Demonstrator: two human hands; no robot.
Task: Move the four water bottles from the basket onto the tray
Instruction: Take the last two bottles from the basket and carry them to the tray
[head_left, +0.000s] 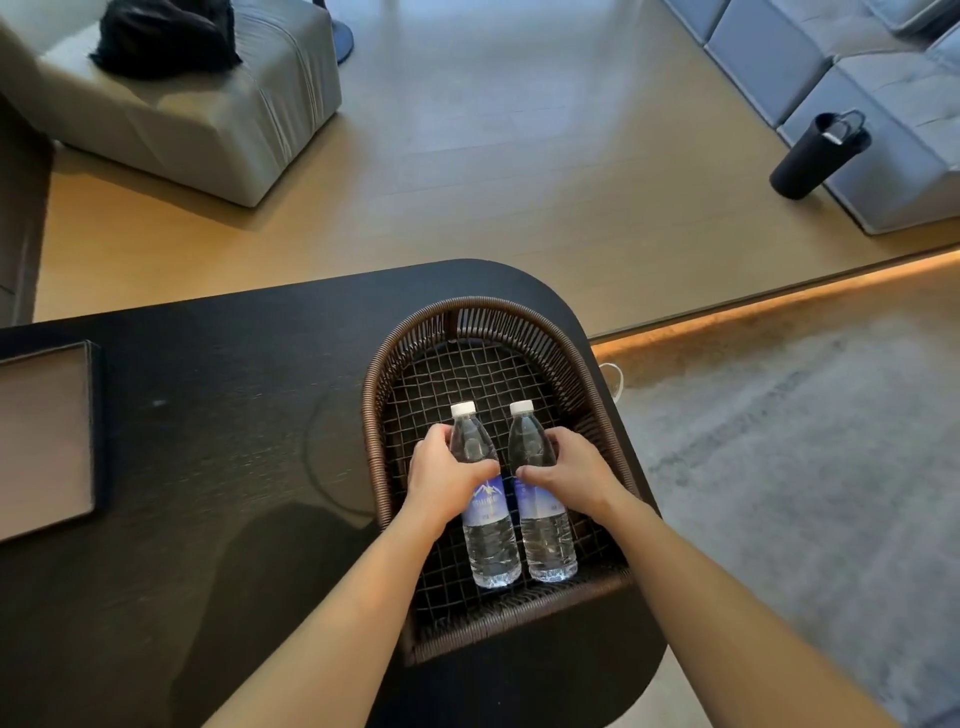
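Two clear water bottles with white caps and blue labels lie side by side in a brown woven basket on the right part of a black table. My left hand is wrapped around the left bottle just above its label. My right hand grips the right bottle at the same height. Both bottles point their caps away from me. The tray, dark-rimmed with a pale inside, sits at the table's left edge and is partly cut off by the frame; nothing shows on its visible part.
The black table has a rounded far right corner. Beyond it is wooden floor, a grey armchair with a dark item at upper left, a grey sofa and a black cylinder at upper right. A grey rug lies to the right.
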